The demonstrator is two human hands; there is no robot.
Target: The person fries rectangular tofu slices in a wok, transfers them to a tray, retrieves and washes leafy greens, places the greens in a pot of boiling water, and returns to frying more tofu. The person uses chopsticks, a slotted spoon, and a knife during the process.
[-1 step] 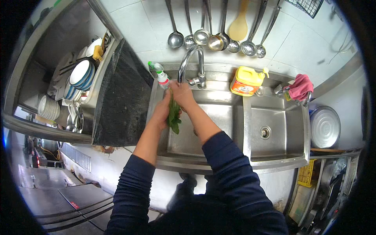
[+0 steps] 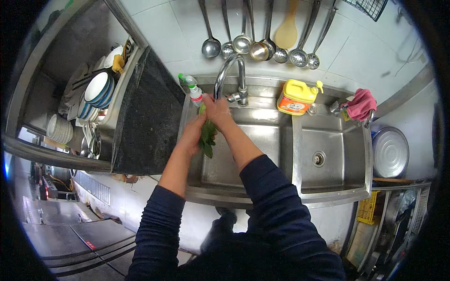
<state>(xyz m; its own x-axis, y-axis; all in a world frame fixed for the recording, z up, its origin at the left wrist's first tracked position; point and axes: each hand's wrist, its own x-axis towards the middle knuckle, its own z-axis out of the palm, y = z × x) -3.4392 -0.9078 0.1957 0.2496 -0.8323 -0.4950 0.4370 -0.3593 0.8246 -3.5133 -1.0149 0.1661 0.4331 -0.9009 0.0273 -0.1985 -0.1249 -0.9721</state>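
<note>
A small bunch of leafy greens [image 2: 206,139] hangs from my two hands, leaves downward, over the left part of the large sink basin [image 2: 268,161]. My left hand [image 2: 191,133] is closed round the bunch from the left side. Up against the mouth of the curved metal faucet [image 2: 218,83], my right hand [image 2: 216,111] grips the upper end of the greens, its fingers partly hidden and slightly blurred. Between the hands a pale green stem part shows. Whether water is running cannot be made out.
Behind the sink stand a white spray bottle [image 2: 193,90] and a yellow pump jug [image 2: 296,96]. A smaller basin [image 2: 319,173] adjoins on the right, with a pink cloth [image 2: 362,104] at its back corner. Ladles [image 2: 211,48] hang on the wall. Stacked bowls [image 2: 97,89] fill the left shelf.
My hands stay at almost the same spot under the faucet. The hanging leaves have shifted slightly and look more bunched together.
</note>
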